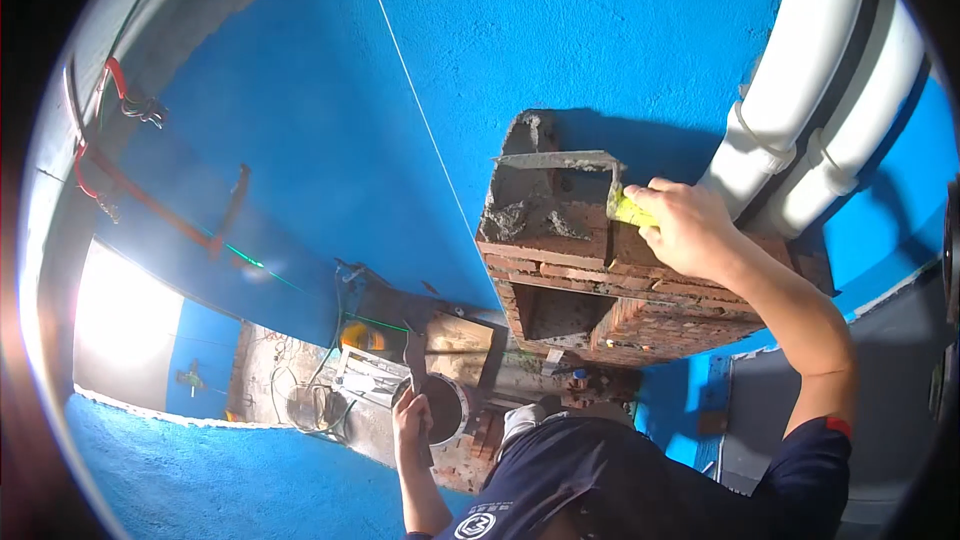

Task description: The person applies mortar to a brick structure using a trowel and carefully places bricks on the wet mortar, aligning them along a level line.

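My right hand [690, 225] is closed round the yellow handle of a trowel [560, 159]. Its mortar-smeared blade lies over the top of the brick pier [640, 258], near the blue wall. Lumps of grey mortar [508, 221] sit on the pier's near left corner, just below the blade. Lower down, my left hand [410, 418] grips a narrow grey-brown piece [415, 355] whose kind I cannot make out. It is held upright beside a round bucket [464, 410] with a pale rim and dark contents.
A white string line [408, 75] runs down to the pier's left side. Thick white pipes [800, 50] stand at the right. Loose bricks [487, 435], a wooden board [460, 340] and a yellow object [362, 336] lie below. Red-sleeved wires [118, 80] stick out at far left.
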The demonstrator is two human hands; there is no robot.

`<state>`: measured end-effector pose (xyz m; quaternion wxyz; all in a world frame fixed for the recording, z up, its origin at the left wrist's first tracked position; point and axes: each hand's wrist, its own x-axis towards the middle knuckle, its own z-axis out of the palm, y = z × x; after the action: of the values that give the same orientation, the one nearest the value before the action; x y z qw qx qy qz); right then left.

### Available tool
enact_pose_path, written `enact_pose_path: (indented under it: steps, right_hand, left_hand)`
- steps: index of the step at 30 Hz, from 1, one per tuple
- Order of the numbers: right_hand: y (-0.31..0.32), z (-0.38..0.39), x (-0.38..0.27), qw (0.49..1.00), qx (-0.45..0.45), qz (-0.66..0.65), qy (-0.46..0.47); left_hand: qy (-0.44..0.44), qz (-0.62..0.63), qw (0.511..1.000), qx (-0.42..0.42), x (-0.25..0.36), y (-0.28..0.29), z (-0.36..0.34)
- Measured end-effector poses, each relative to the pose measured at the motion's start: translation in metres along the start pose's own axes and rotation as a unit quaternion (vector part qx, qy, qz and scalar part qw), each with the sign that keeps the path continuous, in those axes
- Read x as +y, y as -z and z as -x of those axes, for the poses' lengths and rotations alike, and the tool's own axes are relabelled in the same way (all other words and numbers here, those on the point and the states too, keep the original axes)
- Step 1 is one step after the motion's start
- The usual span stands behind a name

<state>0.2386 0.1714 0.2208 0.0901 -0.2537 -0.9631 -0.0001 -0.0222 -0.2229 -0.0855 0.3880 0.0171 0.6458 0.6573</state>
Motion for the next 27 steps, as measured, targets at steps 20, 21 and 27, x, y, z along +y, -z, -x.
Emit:
enact_pose_path:
  steps: [20,21,27]
  right_hand:
    - [0.024,-0.035,-0.020,0.865,-0.312,-0.354,-0.171]
    - [0.028,-0.028,-0.014,0.858,-0.307,-0.364,-0.195]
    - [0.049,0.007,0.018,0.825,-0.311,-0.392,-0.265]
  left_hand:
    - [0.033,-0.058,0.996,-0.056,0.016,-0.032,-0.028]
    - [0.026,-0.045,0.997,-0.063,0.021,-0.041,-0.025]
    - [0.032,-0.048,0.994,-0.096,-0.017,-0.010,-0.043]
